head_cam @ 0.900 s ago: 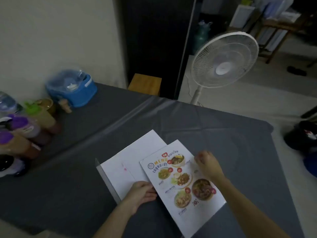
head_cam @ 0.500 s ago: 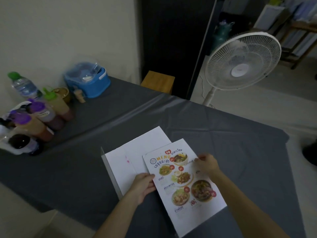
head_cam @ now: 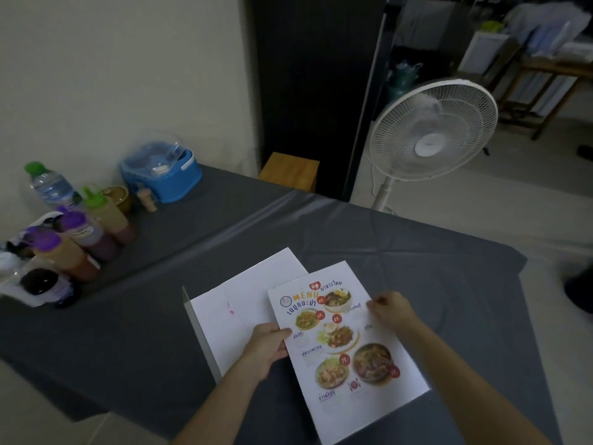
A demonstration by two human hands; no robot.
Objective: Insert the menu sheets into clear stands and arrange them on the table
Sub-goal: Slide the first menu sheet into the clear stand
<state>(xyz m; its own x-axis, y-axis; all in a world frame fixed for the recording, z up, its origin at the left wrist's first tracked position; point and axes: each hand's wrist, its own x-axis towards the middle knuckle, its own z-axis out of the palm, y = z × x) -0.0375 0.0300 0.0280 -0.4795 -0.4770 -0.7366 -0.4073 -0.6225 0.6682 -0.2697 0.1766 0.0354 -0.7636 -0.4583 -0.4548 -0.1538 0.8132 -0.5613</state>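
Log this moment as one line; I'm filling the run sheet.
left hand: grips menu | right hand: pinches menu edge | stand: flat on table, menu not inserted

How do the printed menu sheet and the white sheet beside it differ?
The menu sheet shows colour food photos and a MENU heading; the white sheet is blank apart from a small pink mark. The menu sheet is gripped by the left hand and right hand; the white sheet lies partly under it, untouched as far as shown. An upright grey edge borders the white sheet only. Both are similar-sized, over the grey table.
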